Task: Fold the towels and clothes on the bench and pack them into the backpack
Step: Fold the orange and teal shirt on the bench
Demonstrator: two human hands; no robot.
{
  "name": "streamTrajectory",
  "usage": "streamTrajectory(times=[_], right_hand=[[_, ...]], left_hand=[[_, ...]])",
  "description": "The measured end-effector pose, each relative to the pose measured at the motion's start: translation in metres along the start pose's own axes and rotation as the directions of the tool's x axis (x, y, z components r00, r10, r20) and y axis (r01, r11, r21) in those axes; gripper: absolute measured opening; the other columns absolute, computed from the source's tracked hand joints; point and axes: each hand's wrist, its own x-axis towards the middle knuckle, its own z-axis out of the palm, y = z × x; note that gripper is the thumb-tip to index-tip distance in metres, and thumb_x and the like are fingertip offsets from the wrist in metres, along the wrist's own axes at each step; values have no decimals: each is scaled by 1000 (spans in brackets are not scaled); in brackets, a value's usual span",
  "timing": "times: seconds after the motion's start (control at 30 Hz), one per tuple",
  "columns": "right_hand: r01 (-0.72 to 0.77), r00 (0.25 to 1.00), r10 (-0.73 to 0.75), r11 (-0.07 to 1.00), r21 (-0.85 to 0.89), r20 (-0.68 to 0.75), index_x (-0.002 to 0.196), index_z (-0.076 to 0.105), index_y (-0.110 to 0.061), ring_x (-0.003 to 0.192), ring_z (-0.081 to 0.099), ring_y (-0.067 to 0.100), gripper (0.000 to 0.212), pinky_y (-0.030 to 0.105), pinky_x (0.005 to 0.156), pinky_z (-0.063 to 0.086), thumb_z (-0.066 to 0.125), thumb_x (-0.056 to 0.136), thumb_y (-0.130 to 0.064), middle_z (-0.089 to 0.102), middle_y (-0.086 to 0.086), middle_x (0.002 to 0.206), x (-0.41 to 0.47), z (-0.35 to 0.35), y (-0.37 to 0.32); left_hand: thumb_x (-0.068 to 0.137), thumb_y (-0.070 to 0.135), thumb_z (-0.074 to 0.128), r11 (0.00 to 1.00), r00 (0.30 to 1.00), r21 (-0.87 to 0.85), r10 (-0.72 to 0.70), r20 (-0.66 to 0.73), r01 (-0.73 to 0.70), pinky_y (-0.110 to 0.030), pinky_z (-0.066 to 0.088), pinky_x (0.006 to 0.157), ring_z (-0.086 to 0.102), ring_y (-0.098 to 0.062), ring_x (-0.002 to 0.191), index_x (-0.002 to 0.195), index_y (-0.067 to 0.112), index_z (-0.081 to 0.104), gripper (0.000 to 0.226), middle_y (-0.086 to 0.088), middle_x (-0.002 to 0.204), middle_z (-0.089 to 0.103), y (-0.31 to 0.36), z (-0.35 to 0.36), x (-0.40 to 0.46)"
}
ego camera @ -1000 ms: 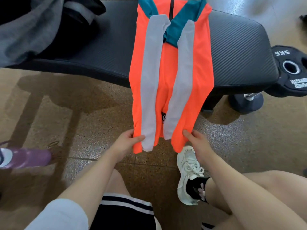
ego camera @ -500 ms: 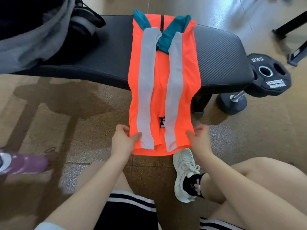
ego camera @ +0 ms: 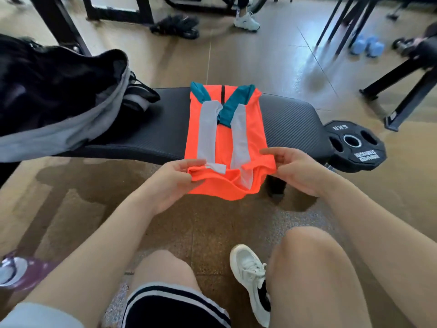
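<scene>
A person's left hand [ego camera: 175, 179] and right hand [ego camera: 299, 172] each pinch a lower corner of a bright orange sports shirt with grey sleeves and a teal collar [ego camera: 225, 138], thumbs on top and fingers curled beneath the cloth. The hem is bunched and doubled over between the two hands, just off the near edge of a black padded workout bench [ego camera: 290, 124]. The upper part of the shirt lies flat across the bench, its sleeves folded inward down the front. To the left, an open black-and-grey backpack [ego camera: 61, 100] rests on the same bench, its mouth gaping toward the shirt, well apart from it. A black weight plate marked 5KG [ego camera: 354, 145] sits just beside the bench's right end. Below, the person's bare knees, black shorts with white stripes [ego camera: 175, 306] and a white sneaker [ego camera: 250, 278] show above the brown speckled floor [ego camera: 212, 223].
</scene>
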Motion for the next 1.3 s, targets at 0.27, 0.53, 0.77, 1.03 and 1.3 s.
streamTrajectory(times=[0.27,0.53,0.77,1.03,1.3], right_hand=[[184,960,-193,981,-62,-201,85,62,-11,54,58,1,9,14,51,48,56,90,-7,65,-10,62,90,-41,-31],[292,942,-243,934,208,-230,106,63,-7,90,59,22,53,36,86,49,67,69,-44,66,13,103,196,-85,-79],[-95,935,40,985,-141,-353,99,66,-11,65,51,10,21,23,56,43,62,88,-30,60,2,77,279,-102,-62],[22,945,-65,991,-134,-321,74,60,-15,45,42,5,17,15,38,31,57,85,-3,49,-2,60,307,-109,-75],[-48,850,-27,991,-128,-526,93,63,-6,51,54,10,16,26,52,47,60,85,-19,59,6,76,348,-121,-56]], left_hand=[[74,-2,68,955,977,259,180,-110,-147,-26,51,85,63,-12,82,94,16,69,26,-1,85,71,45,-7,73],[93,26,53,935,954,325,216,-206,-141,-23,27,58,34,-8,58,88,21,62,12,6,70,45,117,-18,188],[96,21,48,923,865,386,202,-459,-11,-41,49,90,62,-24,93,100,14,63,17,-6,95,68,113,-45,281],[97,19,46,976,865,207,167,-473,-75,-34,48,82,59,-18,82,97,13,61,16,-5,89,63,133,-48,321],[97,22,46,912,809,405,194,-555,59,-22,43,85,53,-16,105,139,3,34,47,-2,119,52,129,-62,337]])
